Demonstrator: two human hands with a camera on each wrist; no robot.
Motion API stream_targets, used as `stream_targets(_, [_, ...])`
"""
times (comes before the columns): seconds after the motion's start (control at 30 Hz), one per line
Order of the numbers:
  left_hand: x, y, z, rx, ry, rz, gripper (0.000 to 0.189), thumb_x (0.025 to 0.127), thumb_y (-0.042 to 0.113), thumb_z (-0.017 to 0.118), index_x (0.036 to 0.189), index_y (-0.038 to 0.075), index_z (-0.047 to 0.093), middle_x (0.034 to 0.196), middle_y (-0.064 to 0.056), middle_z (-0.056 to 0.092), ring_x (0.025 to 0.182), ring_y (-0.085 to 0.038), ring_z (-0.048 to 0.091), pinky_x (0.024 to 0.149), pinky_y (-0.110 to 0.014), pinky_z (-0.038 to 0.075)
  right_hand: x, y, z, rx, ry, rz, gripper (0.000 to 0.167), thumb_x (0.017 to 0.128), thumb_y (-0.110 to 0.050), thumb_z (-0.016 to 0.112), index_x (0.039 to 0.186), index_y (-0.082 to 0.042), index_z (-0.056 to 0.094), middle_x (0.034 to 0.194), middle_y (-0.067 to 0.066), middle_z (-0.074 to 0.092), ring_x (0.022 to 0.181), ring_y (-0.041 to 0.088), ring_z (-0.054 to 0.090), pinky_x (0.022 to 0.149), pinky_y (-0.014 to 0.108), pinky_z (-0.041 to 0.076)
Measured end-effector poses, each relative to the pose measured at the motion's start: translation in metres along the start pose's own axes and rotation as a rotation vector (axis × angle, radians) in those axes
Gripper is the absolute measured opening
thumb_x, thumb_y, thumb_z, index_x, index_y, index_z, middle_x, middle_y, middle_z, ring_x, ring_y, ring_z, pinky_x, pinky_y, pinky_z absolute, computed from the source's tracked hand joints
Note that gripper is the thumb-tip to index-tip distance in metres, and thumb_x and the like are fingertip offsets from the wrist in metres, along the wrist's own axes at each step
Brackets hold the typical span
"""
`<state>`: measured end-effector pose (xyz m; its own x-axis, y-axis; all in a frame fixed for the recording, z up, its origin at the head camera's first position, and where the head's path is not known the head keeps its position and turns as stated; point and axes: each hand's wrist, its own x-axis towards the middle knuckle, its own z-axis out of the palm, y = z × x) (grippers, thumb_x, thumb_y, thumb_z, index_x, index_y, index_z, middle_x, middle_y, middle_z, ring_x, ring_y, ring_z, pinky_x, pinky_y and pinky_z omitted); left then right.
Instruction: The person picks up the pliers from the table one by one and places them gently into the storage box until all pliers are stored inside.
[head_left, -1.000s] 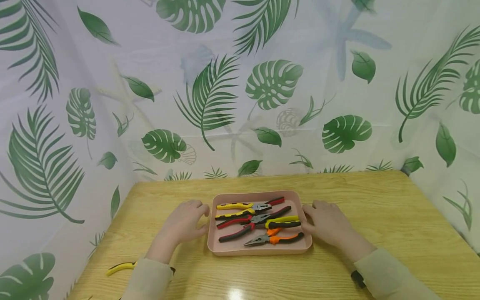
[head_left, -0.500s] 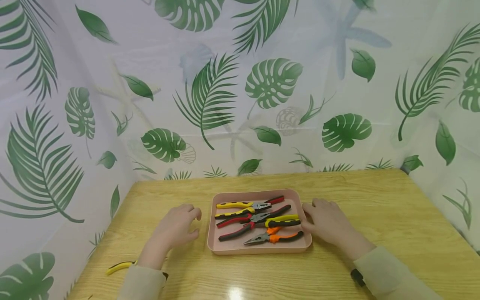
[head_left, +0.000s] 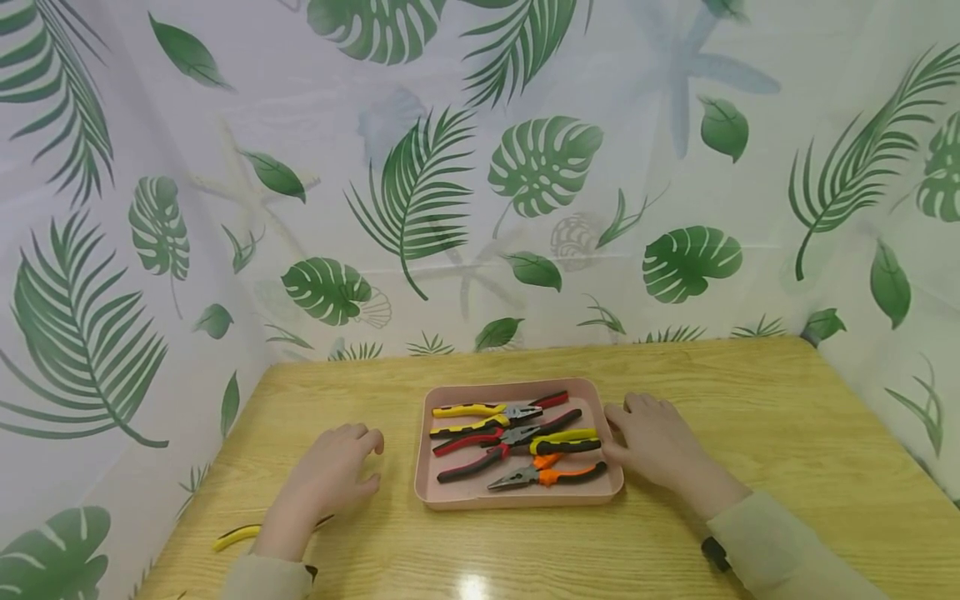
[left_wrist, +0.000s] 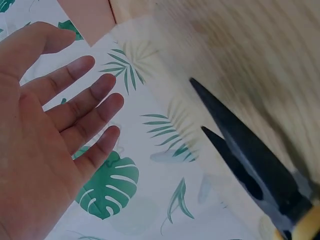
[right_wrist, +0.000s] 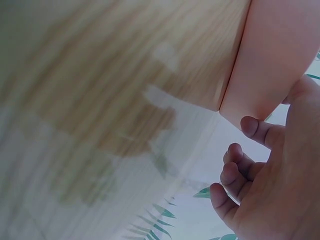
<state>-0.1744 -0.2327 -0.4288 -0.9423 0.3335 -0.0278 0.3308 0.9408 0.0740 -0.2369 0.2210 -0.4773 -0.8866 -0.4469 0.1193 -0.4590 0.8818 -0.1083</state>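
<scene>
A pink tray (head_left: 517, 502) holds several pairs of pliers: yellow-and-black combination pliers (head_left: 468, 409), red-and-black pliers (head_left: 472, 467), orange-handled long-nose pliers (head_left: 558, 477) and others partly covered beneath them. My right hand (head_left: 652, 437) rests at the tray's right end; in the right wrist view the thumb reaches the pink wall (right_wrist: 272, 55) and the other fingers bend loosely beside it. My left hand (head_left: 333, 471) hovers left of the tray with relaxed, spread fingers and nothing held. Under its wrist lie yellow-handled pliers (head_left: 238, 536), whose dark, pointed nose (left_wrist: 240, 145) shows in the left wrist view.
The wooden table (head_left: 480, 550) carries everything. A white cloth (head_left: 450, 167) printed with green leaves stands behind it and along both sides. Another dark tip (head_left: 182, 595) shows at the lower left edge.
My left hand has come away from the tray's left end, moving left and back toward me over the yellow-handled pliers. The right hand and the tray stay where they were.
</scene>
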Motion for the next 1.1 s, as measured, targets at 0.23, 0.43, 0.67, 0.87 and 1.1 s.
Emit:
stream_targets(0.23, [-0.015, -0.010, 0.001, -0.052, 0.043, -0.025, 0.034, 0.085, 0.024, 0.081, 0.113, 0.013, 0.066, 0.103, -0.004, 0.068, 0.094, -0.024, 0.063, 0.089, -0.049, 0.052, -0.001, 0.000, 0.000, 0.000, 0.031, -0.019, 0.027, 0.090, -0.041, 0.072, 0.100, -0.018, 0.061, 0.087, 0.004, 0.046, 0.080, 0.021, 0.041, 0.068, 0.036, 0.030])
stream_targets(0.43, [-0.027, -0.020, 0.000, -0.059, 0.070, -0.032, 0.036, 0.085, 0.024, 0.081, 0.115, 0.012, 0.066, 0.103, -0.004, 0.067, 0.093, -0.022, 0.062, 0.088, -0.048, 0.052, -0.002, -0.001, -0.002, -0.008, 0.028, -0.017, 0.030, 0.091, -0.042, 0.072, 0.104, -0.016, 0.063, 0.088, 0.004, 0.046, 0.081, 0.021, 0.041, 0.069, 0.036, 0.031])
stream_targets(0.67, [-0.040, -0.029, 0.001, -0.042, 0.093, -0.032, 0.034, 0.086, 0.025, 0.081, 0.114, 0.012, 0.067, 0.103, -0.004, 0.067, 0.092, -0.021, 0.062, 0.086, -0.048, 0.053, -0.002, -0.002, -0.003, -0.001, 0.031, -0.020, 0.027, 0.091, -0.041, 0.071, 0.099, -0.018, 0.058, 0.087, 0.004, 0.044, 0.081, 0.021, 0.040, 0.069, 0.035, 0.029])
stream_targets(0.87, [-0.050, -0.033, -0.002, -0.041, 0.094, -0.054, 0.033, 0.086, 0.025, 0.081, 0.113, 0.012, 0.067, 0.103, -0.004, 0.067, 0.093, -0.022, 0.063, 0.086, -0.050, 0.053, -0.003, -0.002, -0.004, 0.002, 0.053, -0.035, 0.026, 0.091, -0.040, 0.071, 0.094, -0.019, 0.055, 0.085, 0.003, 0.043, 0.078, 0.020, 0.038, 0.067, 0.034, 0.027])
stream_targets(1.1, [-0.060, -0.039, -0.003, -0.045, 0.089, -0.092, 0.036, 0.085, 0.028, 0.082, 0.113, 0.014, 0.066, 0.104, -0.003, 0.066, 0.095, -0.024, 0.064, 0.086, -0.052, 0.053, -0.002, -0.001, -0.001, -0.001, 0.047, -0.027, 0.026, 0.091, -0.039, 0.070, 0.093, -0.019, 0.054, 0.085, 0.003, 0.043, 0.078, 0.021, 0.038, 0.067, 0.034, 0.027])
